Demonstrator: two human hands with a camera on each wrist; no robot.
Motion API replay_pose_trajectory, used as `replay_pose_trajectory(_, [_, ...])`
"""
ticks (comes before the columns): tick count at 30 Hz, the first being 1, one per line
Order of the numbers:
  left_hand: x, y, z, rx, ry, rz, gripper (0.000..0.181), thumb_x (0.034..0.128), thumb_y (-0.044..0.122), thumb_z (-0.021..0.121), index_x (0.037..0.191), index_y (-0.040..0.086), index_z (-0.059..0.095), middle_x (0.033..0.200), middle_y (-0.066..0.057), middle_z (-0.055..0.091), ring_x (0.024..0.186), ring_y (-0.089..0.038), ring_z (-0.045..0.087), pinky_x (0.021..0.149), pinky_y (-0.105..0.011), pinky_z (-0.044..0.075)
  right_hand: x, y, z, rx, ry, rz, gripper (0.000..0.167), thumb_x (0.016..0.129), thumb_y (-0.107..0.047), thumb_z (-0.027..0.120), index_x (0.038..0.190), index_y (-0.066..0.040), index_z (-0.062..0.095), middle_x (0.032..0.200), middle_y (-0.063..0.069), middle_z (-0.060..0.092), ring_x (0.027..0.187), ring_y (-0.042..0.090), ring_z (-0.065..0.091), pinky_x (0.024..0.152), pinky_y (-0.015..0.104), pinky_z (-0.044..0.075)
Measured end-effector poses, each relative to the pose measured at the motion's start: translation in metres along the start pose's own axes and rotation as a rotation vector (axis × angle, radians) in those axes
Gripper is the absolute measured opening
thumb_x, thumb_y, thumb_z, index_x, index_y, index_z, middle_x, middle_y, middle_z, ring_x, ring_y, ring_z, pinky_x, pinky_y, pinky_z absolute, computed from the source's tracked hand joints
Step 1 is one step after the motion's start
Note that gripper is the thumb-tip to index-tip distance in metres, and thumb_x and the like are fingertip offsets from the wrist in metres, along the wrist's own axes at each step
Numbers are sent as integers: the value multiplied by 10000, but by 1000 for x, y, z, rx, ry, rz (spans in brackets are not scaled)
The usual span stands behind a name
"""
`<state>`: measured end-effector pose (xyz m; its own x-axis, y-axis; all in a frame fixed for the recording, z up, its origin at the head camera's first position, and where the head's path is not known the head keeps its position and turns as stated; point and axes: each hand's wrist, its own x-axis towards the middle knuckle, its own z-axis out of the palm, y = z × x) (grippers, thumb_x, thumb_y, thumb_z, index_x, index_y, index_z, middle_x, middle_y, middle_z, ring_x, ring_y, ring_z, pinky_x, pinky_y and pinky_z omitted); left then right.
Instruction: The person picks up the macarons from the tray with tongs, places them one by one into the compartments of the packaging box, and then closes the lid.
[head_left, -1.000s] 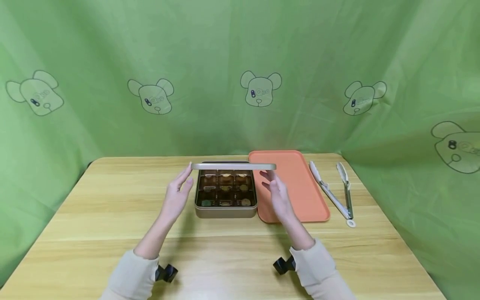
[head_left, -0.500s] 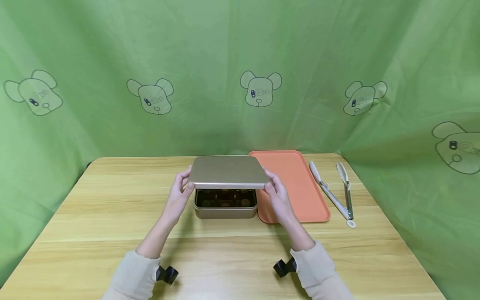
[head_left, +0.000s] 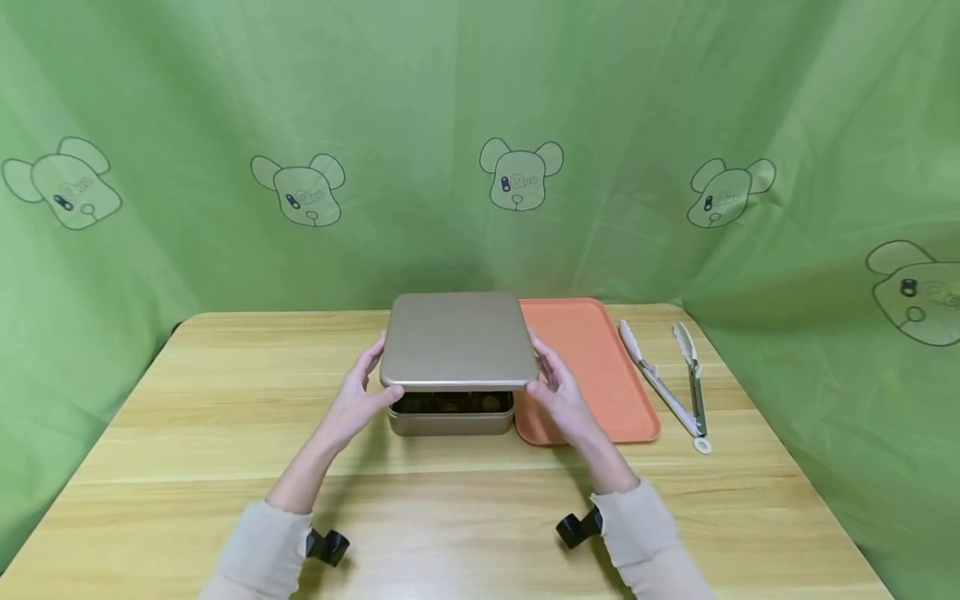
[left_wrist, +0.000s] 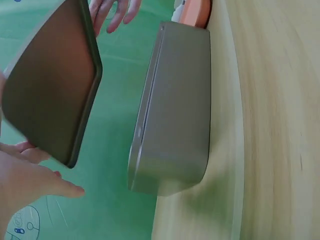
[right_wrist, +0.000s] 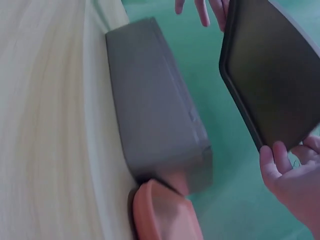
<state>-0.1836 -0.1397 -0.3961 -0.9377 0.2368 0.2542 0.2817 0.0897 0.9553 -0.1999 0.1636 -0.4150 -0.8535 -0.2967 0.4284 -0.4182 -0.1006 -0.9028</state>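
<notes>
A flat bronze-grey metal lid (head_left: 461,337) is held level in the head view, gripped at its left side by my left hand (head_left: 356,404) and at its right side by my right hand (head_left: 561,400). Under it, apart from it, the matching rectangular tin (head_left: 451,425) stands on the table. Only the front of the tin's dark inside shows, with small items too shaded to identify. Both wrist views show a gap between the raised lid (left_wrist: 55,80) and the tin (right_wrist: 145,95). Fingertips of the right hand (right_wrist: 295,175) curl at the lid's rim in the right wrist view.
An orange tray (head_left: 592,375) lies against the tin's right side. Right of it, metal tongs (head_left: 675,400) rest spread on the wooden table (head_left: 450,525). A green curtain (head_left: 405,108) with bear-head prints hangs behind the table's far edge.
The lid has tilted from edge-on to showing its whole top, and now hides most of the tin's inside. Both hands have stayed at its sides. The tin, tray and tongs have stayed put.
</notes>
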Motion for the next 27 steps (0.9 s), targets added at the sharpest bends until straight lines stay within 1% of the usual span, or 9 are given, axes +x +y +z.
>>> replay_pose_trajectory(2, [1, -3, -3, 29, -14, -9, 862, 770, 225, 718, 1440, 44, 208, 1511, -141, 151, 1383, -322, 111, 1085, -585, -14, 1, 4, -3, 1, -29, 6, 901, 792, -442, 651, 1425, 21, 207, 1510, 177, 119, 1252, 136, 359, 993, 181, 370])
replay_pose_trajectory(4, [1, -6, -5, 59, -24, -20, 849, 765, 141, 718, 1440, 46, 213, 1505, -155, 165, 1381, -328, 114, 1083, -590, -10, 2, 7, -5, -4, -57, 17, 911, 780, -416, 670, 1423, 31, 205, 1501, 201, 131, 1141, 87, 423, 876, 156, 442])
replay_pose_trajectory(8, [2, -15, -10, 104, -52, -49, 860, 756, 95, 723, 1437, 24, 202, 1503, -168, 160, 1378, -344, 116, 1089, -581, 12, 3, 11, -8, -59, -97, 55, 900, 772, -351, 694, 1417, 46, 207, 1490, 227, 143, 1007, 54, 438, 745, 144, 448])
replay_pose_trajectory(15, [6, -30, -16, 148, -115, -100, 863, 765, 75, 711, 1441, 21, 178, 1498, -200, 143, 1374, -362, 109, 1088, -581, 68, 4, 16, -12, -233, -133, 193, 817, 802, -161, 693, 1444, -50, 202, 1424, 187, 306, 882, 116, 405, 697, 167, 416])
replay_pose_trajectory(17, [8, -34, -16, 144, -130, -107, 866, 767, 51, 703, 1445, 27, 165, 1501, -198, 136, 1377, -356, 100, 1089, -578, 73, 4, 18, -13, -254, -151, 238, 819, 809, -127, 684, 1453, -74, 181, 1433, 162, 300, 884, 144, 395, 690, 185, 414])
replay_pose_trajectory(18, [8, -32, -16, 147, -138, -108, 867, 766, 41, 700, 1443, 13, 159, 1497, -210, 136, 1374, -366, 100, 1086, -582, 80, 3, 19, -13, -261, -159, 257, 816, 815, -103, 674, 1456, -86, 170, 1414, 164, 316, 880, 165, 392, 685, 196, 411])
replay_pose_trajectory(24, [10, -41, -16, 168, -159, -116, 914, 751, 77, 723, 1448, 13, 136, 1493, -220, 137, 1373, -365, 104, 1086, -579, 91, 1, 25, -15, -301, -181, 301, 813, 828, -98, 660, 1463, -113, 153, 1390, 168, 338, 877, 255, 415, 694, 244, 422])
replay_pose_trajectory(25, [11, -46, -17, 170, -159, -119, 921, 748, 86, 728, 1451, 26, 135, 1497, -208, 134, 1376, -354, 102, 1089, -573, 90, 1, 26, -15, -310, -184, 300, 814, 829, -108, 662, 1463, -112, 152, 1402, 167, 331, 887, 257, 417, 700, 247, 426])
replay_pose_trajectory(27, [11, -46, -16, 168, -161, -128, 927, 745, 79, 730, 1449, 16, 130, 1497, -211, 128, 1376, -358, 98, 1088, -575, 91, 0, 28, -15, -324, -190, 305, 809, 834, -78, 647, 1465, -114, 143, 1363, 186, 359, 908, 267, 418, 706, 254, 428])
